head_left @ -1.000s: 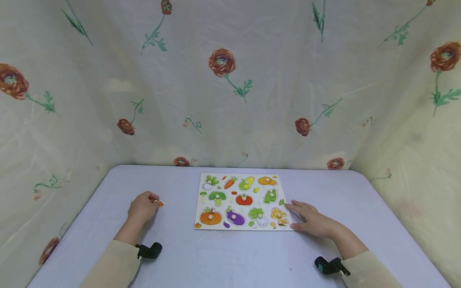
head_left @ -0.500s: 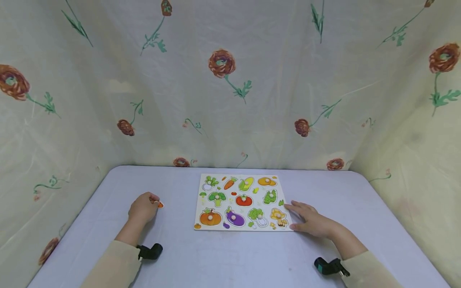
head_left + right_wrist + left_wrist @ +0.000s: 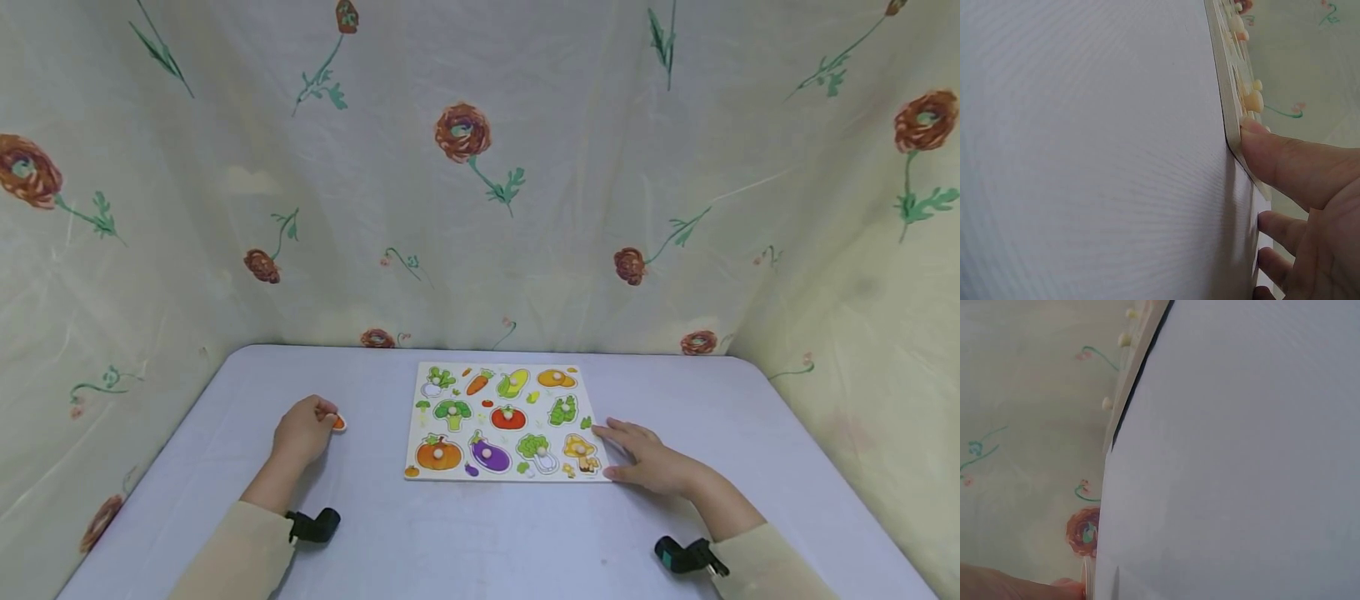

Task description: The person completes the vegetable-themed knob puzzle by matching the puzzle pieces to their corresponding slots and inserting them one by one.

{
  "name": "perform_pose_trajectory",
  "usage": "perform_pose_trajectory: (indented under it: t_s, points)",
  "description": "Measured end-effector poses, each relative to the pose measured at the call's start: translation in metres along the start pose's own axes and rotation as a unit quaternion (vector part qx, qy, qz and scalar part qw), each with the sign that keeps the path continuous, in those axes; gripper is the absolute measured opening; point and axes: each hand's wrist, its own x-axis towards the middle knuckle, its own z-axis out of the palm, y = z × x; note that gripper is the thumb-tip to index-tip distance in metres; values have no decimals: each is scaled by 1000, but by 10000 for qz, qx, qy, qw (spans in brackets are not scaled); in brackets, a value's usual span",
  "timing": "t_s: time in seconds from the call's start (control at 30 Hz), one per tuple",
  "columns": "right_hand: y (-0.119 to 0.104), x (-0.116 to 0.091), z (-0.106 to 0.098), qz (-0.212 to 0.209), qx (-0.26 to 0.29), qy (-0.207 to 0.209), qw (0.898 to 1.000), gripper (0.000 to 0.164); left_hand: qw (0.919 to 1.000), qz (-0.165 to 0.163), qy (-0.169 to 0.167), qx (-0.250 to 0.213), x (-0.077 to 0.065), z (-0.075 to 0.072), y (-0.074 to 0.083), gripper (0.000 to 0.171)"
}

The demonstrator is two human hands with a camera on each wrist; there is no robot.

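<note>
Pinched in the fingers of my left hand (image 3: 302, 432), left of the puzzle board, is a small orange puzzle piece (image 3: 340, 423) with a white rim. My fingers cover much of it, so its full shape is hidden. In the left wrist view only a finger (image 3: 1019, 587) and the thin edge of the piece (image 3: 1089, 578) show at the bottom. The white vegetable peg puzzle board (image 3: 483, 482) lies flat on the table. My right hand (image 3: 656, 458) rests at its right edge, fingers spread. In the right wrist view the thumb (image 3: 1291, 159) touches the board's corner.
Several knobbed pieces sit in the board, among them a pumpkin (image 3: 431, 455), an eggplant (image 3: 495, 457) and a tomato (image 3: 508, 418). A white cloth covers the table (image 3: 480, 542). Flowered curtains (image 3: 555, 208) hang behind and at both sides.
My left hand has shifted slightly right and away from me, and the orange piece has moved and turned with it. The right hand and the board have stayed in place.
</note>
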Motion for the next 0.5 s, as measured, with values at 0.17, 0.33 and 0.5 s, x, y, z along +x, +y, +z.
perform_pose_trajectory:
  t_s: [0.17,0.33,0.5]
  points:
    - [1,0,1,32,34,-20,10000,75,9997,93,3,-245,0,-1,10,11]
    - [2,1,1,31,24,-8,10000,75,9987,336,-63,-374,1,-1,23,11]
    - [2,1,1,44,8,-5,10000,74,9983,420,-159,-362,5,2,36,11]
